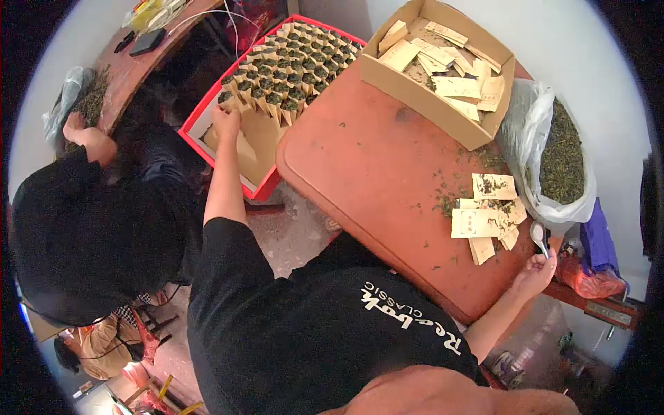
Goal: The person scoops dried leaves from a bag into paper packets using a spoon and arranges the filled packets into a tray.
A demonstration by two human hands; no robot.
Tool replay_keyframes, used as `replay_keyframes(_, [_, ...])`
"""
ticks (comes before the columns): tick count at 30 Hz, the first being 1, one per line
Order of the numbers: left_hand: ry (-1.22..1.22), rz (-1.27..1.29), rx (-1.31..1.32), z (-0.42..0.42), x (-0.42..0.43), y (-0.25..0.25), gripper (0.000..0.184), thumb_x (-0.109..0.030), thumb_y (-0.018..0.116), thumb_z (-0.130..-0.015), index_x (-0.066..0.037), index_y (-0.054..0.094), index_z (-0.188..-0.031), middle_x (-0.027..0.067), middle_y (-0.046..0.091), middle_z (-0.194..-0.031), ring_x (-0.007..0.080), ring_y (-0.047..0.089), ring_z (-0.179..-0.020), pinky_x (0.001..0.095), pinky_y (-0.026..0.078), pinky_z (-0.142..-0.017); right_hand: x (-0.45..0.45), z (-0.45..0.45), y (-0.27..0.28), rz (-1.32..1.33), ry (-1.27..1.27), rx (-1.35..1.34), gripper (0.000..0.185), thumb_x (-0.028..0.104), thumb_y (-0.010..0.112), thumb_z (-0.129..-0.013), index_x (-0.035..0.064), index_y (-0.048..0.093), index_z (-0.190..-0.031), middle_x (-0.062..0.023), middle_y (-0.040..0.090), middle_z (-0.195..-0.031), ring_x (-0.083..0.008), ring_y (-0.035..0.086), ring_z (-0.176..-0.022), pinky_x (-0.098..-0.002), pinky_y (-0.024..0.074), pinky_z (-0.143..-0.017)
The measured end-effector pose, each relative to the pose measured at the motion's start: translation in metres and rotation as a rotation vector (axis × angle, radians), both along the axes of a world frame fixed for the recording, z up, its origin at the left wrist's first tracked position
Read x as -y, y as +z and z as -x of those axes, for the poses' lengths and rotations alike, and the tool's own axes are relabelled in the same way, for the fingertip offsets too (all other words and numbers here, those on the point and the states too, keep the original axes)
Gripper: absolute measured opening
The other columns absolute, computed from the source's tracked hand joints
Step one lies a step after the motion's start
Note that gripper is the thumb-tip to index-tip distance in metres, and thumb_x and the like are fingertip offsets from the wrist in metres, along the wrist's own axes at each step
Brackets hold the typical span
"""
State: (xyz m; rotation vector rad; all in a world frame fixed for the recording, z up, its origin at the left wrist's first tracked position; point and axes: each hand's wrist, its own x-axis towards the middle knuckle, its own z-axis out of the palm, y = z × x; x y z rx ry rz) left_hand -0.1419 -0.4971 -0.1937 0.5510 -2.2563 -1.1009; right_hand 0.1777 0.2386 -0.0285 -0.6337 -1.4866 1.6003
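My left hand point(225, 124) is at the near-left end of a red-rimmed box point(200, 114), its fingers closed at a small paper packet point(227, 104) on the edge of the rows. Many upright open paper packets point(290, 59) filled with dark dried leaves stand packed in this box, and bare brown card shows beside them. My right hand point(536, 275) grips the handle of a spoon point(537, 234) at the table's right edge. The spoon's pale bowl points away from me. Close to it lies a loose pile of printed paper packets point(477, 223) with leaf bits scattered on them.
On the red-brown table point(366, 173), a cardboard box point(443, 114) holds flat paper packets. A clear plastic bag point(529, 138) of dried leaves point(561, 155) stands at right, near a blue bag point(600, 238). At left, a person in black point(104, 228) works at another table point(131, 76).
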Motion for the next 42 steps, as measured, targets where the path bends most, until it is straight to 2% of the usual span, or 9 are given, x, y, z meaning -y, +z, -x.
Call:
replay_keyframes(16, [-0.083, 0.159, 0.159, 0.008, -0.035, 0.042, 0.043, -0.008, 0.067, -0.075, 0.006, 0.059, -0.115, 0.0235, 0.064, -0.115, 0.0368, 0.062, -0.108, 0.0404, 0.046, -0.094, 0.008, 0.005, -0.005, -0.018, 0.026, 0.031, 0.031, 0.022, 0.050, -0.100, -0.0028, 0.056, -0.118, -0.0015, 0.057, -0.070, -0.0085, 0.051, -0.059, -0.0216, 0.0346, -0.048])
replay_keyframes(18, [-0.136, 0.030, 0.120, 0.002, -0.021, 0.040, 0.045, -0.012, 0.068, -0.078, 0.006, 0.059, -0.118, 0.0220, 0.064, -0.115, 0.0348, 0.061, -0.105, 0.0396, 0.048, -0.091, 0.013, 0.012, 0.000, 0.044, -0.091, 0.074, 0.031, 0.019, 0.051, -0.097, -0.0030, 0.058, -0.117, -0.0015, 0.057, -0.072, -0.0087, 0.051, -0.060, -0.0214, 0.0343, -0.048])
replay_keyframes(22, [-0.579, -0.685, -0.118, 0.054, 0.089, -0.091, 0.045, -0.020, 0.070, -0.085, 0.005, 0.058, -0.120, 0.0146, 0.066, -0.108, 0.0242, 0.064, -0.084, 0.0357, 0.055, -0.075, 0.020, 0.007, 0.003, -0.045, -0.039, 0.048, 0.027, 0.013, 0.048, -0.097, -0.0035, 0.060, -0.115, -0.0033, 0.054, -0.069, -0.0094, 0.047, -0.056, -0.0217, 0.0344, -0.048])
replay_keyframes(23, [-0.288, -0.363, 0.153, 0.018, 0.046, -0.020, 0.074, -0.026, 0.076, -0.082, -0.004, 0.037, -0.141, 0.0157, 0.048, -0.136, 0.0268, 0.054, -0.115, 0.0352, 0.053, -0.087, 0.029, 0.008, 0.010, -0.028, -0.030, -0.028, 0.027, 0.016, 0.048, -0.099, -0.0030, 0.060, -0.114, -0.0034, 0.053, -0.065, -0.0097, 0.047, -0.054, -0.0221, 0.0340, -0.046])
replay_keyframes(24, [-0.047, -0.420, -0.136, -0.007, 0.005, 0.005, 0.064, -0.016, 0.072, -0.083, 0.000, 0.041, -0.136, 0.0170, 0.053, -0.128, 0.0292, 0.056, -0.111, 0.0366, 0.053, -0.087, 0.025, 0.006, 0.007, -0.065, -0.038, -0.007, 0.027, 0.020, 0.049, -0.100, -0.0024, 0.060, -0.111, -0.0032, 0.054, -0.065, -0.0096, 0.047, -0.054, -0.0226, 0.0336, -0.046])
replay_keyframes(26, [0.040, 0.013, -0.247, -0.034, -0.031, 0.051, 0.045, -0.003, 0.065, -0.083, 0.007, 0.049, -0.123, 0.0164, 0.059, -0.116, 0.0247, 0.057, -0.103, 0.0365, 0.051, -0.087, 0.030, 0.006, 0.015, 0.021, -0.036, -0.010, 0.027, 0.023, 0.049, -0.101, -0.0010, 0.058, -0.110, -0.0029, 0.055, -0.065, -0.0090, 0.048, -0.053, -0.0227, 0.0334, -0.045])
replay_keyframes(31, [-0.527, -0.169, -0.392, -0.095, -0.182, 0.148, 0.031, 0.003, 0.057, -0.088, 0.002, 0.056, -0.118, 0.0117, 0.060, -0.111, 0.0223, 0.061, -0.099, 0.0343, 0.048, -0.093, 0.027, 0.010, 0.022, 0.039, 0.030, -0.090, 0.027, 0.022, 0.047, -0.102, -0.0008, 0.058, -0.111, -0.0031, 0.058, -0.068, -0.0080, 0.050, -0.056, -0.0218, 0.0355, -0.048])
replay_keyframes(35, [-1.196, -0.001, -0.099, -0.145, -0.329, 0.222, 0.034, -0.003, 0.064, -0.088, -0.004, 0.058, -0.121, 0.0101, 0.063, -0.111, 0.0221, 0.061, -0.103, 0.0322, 0.049, -0.090, 0.026, 0.021, 0.046, -0.016, 0.089, -0.101, 0.026, 0.022, 0.048, -0.102, 0.0004, 0.059, -0.110, -0.0034, 0.060, -0.070, -0.0075, 0.050, -0.057, -0.0207, 0.0368, -0.050])
replay_keyframes(42, [-1.362, 0.703, -0.073, -0.148, -0.498, 0.225, 0.042, -0.024, 0.068, -0.080, -0.006, 0.059, -0.117, 0.0154, 0.065, -0.112, 0.0360, 0.059, -0.106, 0.0461, 0.050, -0.088, 0.032, 0.029, 0.048, 0.013, 0.151, -0.136, 0.025, 0.023, 0.047, -0.103, 0.0034, 0.062, -0.110, -0.0001, 0.061, -0.069, -0.0043, 0.051, -0.058, -0.0182, 0.0362, -0.049])
